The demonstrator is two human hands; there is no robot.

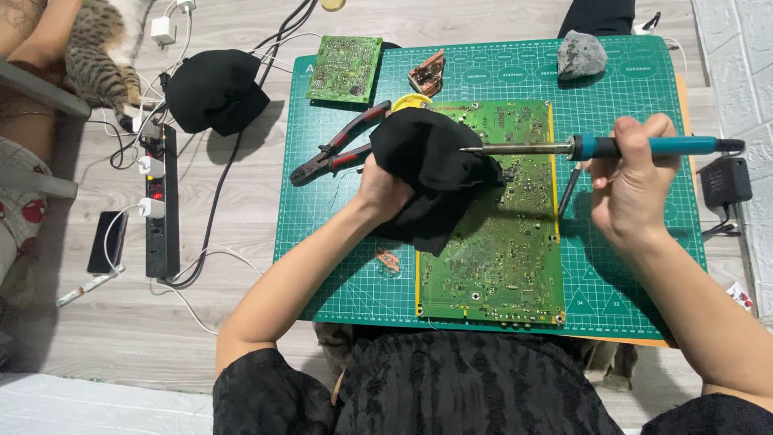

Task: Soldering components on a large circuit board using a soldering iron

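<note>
A: Head view. State the position of each hand.

B: The right hand (632, 189) is closed around the blue handle of the soldering iron (600, 147). The iron lies level, tip pointing left. The left hand (380, 189) is closed on a black cloth (435, 173), bunched up; the iron's tip touches the cloth at its right side.

A: Where do the cloth and iron sit relative to the work surface?

B: Both are above the large green circuit board (503, 242), which lies flat on the green cutting mat (628, 266). The cloth covers the board's upper left corner. The left hand is at the board's left edge; the right hand is just beyond its right edge.

A: Other items on the mat?

B: Red-handled pliers (338, 145) lie just left of the cloth. A smaller circuit board (345, 68) sits at the mat's top left corner, a grey stone-like lump (580, 55) near the top right.

A: Off the mat?

B: On the wooden floor to the left: a power strip (161, 201), a phone (106, 240), a second black cloth (213, 89) and a tabby cat (101, 52).
</note>
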